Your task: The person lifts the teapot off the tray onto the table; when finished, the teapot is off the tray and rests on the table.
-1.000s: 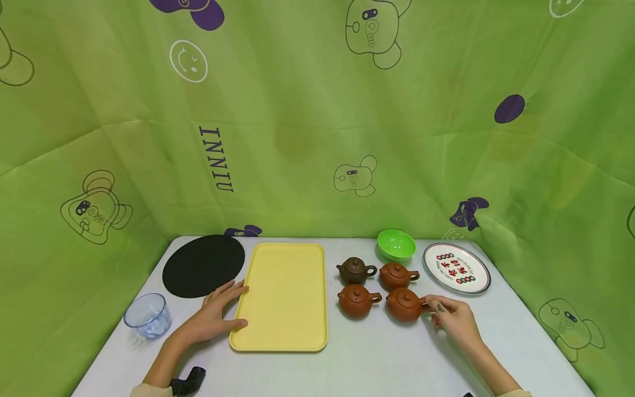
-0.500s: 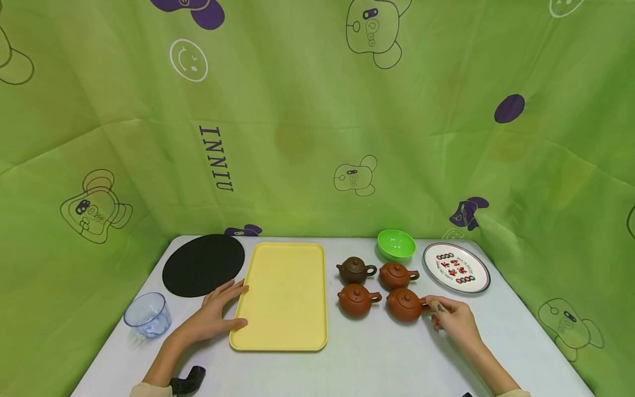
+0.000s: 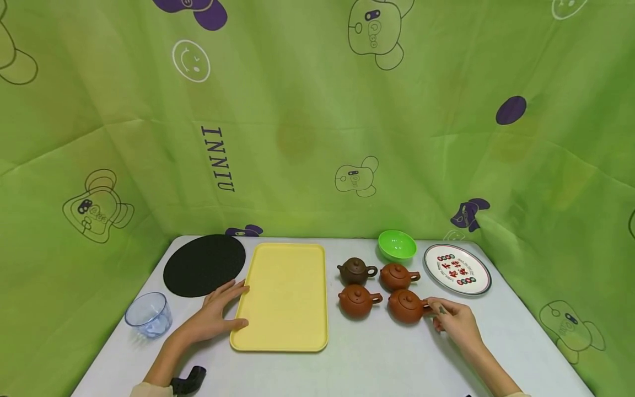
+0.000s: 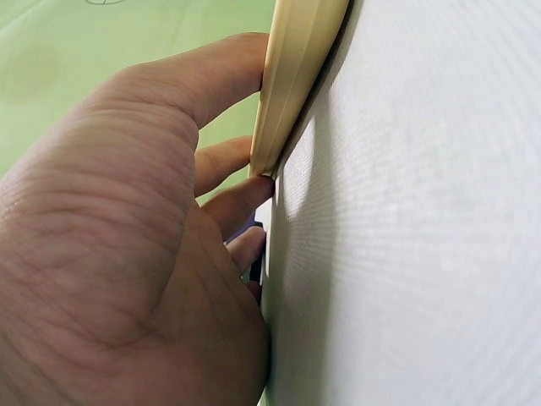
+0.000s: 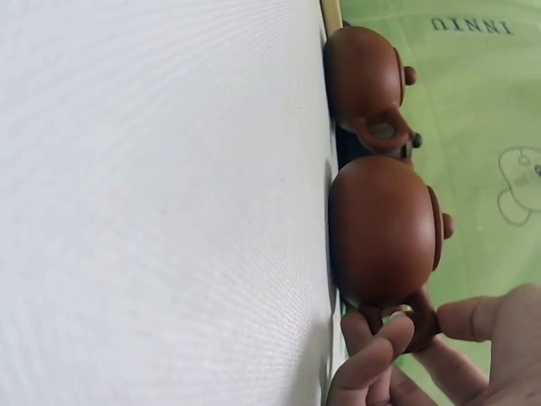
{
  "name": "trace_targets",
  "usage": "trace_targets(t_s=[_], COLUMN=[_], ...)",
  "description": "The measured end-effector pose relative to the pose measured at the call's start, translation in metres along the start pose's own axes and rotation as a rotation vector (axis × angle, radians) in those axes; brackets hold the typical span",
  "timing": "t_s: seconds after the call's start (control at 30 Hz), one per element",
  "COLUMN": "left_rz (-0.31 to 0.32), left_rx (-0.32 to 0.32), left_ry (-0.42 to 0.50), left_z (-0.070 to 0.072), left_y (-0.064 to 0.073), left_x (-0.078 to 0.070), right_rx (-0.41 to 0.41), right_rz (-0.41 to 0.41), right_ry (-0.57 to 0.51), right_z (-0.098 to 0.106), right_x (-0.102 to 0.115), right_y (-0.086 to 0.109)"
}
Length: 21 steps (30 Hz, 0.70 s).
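Note:
My left hand point(image 3: 215, 313) rests along the left edge of a yellow tray point(image 3: 280, 298), fingers spread and fairly straight; in the left wrist view the fingertips touch the tray's side point(image 4: 296, 76). My right hand point(image 3: 457, 322) pinches the handle of a reddish-brown teapot point(image 3: 407, 306), front right of a cluster. The right wrist view shows thumb and fingers around that handle point(image 5: 420, 326), the teapot standing on the table. Beside it are a second reddish-brown teapot point(image 3: 356, 301) on the left, a third point(image 3: 396, 277) behind, and a dark brown teapot point(image 3: 355, 271) at the back left.
A green bowl point(image 3: 397, 246) stands behind the teapots, a white plate point(image 3: 457, 269) with red writing at the back right. On the left lie a black round mat point(image 3: 204, 266) and a clear bluish glass point(image 3: 149, 315). Green cloth point(image 3: 297, 138) walls off the table's back and sides.
The front right teapot has shifted very slightly toward the right and front, with my right hand on its handle. My left hand stays at the tray's edge.

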<state>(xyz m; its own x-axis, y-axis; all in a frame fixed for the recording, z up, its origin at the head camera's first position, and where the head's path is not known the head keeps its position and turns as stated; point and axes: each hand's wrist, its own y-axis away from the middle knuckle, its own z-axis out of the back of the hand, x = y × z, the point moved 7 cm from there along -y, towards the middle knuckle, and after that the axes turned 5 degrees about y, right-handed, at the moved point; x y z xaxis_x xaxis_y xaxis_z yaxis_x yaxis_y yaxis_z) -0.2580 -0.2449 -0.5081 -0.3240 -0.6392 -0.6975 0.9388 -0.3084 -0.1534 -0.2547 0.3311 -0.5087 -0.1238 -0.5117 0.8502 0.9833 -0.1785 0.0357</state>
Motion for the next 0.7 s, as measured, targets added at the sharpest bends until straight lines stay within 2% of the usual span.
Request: trace_targets(t_s=[0.27, 0.7], left_rz=[0.007, 0.006], left_rx=[0.003, -0.001], left_ry=[-0.006, 0.001], left_z=[0.0000, -0.0009], left_y=[-0.0004, 0.0000], left_x=[0.0001, 0.0014], right_rx=[0.013, 0.027], right_rz=[-0.015, -0.005], right_ry=[0.004, -0.012], right_z=[-0.0016, -0.0026], right_x=[-0.0059, -0.0001], right_y=[-0.0039, 0.0011])
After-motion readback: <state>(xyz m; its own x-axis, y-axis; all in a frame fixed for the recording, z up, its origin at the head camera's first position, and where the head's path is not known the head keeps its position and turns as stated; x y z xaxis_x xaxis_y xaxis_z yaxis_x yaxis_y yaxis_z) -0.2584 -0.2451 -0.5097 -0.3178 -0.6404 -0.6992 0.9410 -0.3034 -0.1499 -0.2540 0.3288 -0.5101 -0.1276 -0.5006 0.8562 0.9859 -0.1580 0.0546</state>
